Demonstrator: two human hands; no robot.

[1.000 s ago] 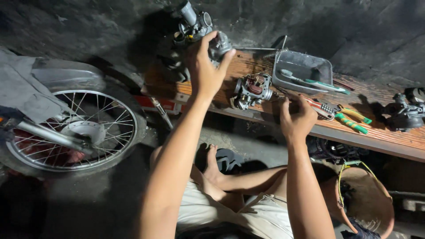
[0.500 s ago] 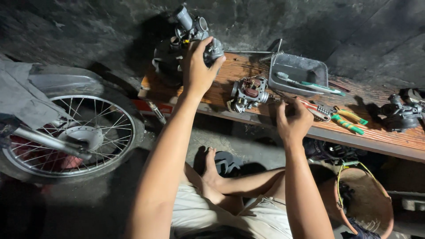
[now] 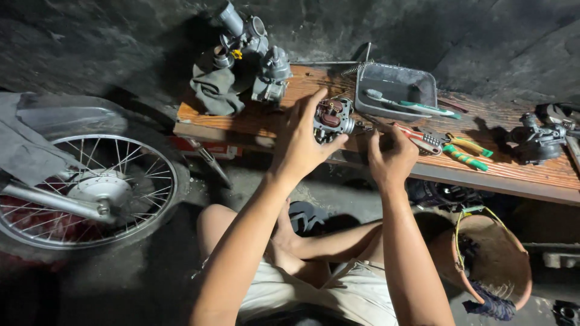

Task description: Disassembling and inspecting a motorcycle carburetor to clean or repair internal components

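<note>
The left hand (image 3: 302,142), lowered from the raised carburetor (image 3: 251,51), now pinches the small carburetor body (image 3: 332,118); the right hand (image 3: 389,157) is closed beside it, its grip on a thin tool.

A single camera worn on the person's head looks steeply down and forward, over both bare forearms and the folded legs, towards a long reddish-brown wooden bench (image 3: 254,118) set against a dark rough wall. It sits close enough that the left hand (image 3: 300,145) and right hand (image 3: 391,158) fill the middle of the frame, the arms running out of the bottom edge. The view reaches left to a spoked motorcycle wheel (image 3: 90,193) on the dark floor and right to a round woven basket (image 3: 492,265) beneath the bench; with only this one view, no other overlaps it.
</note>
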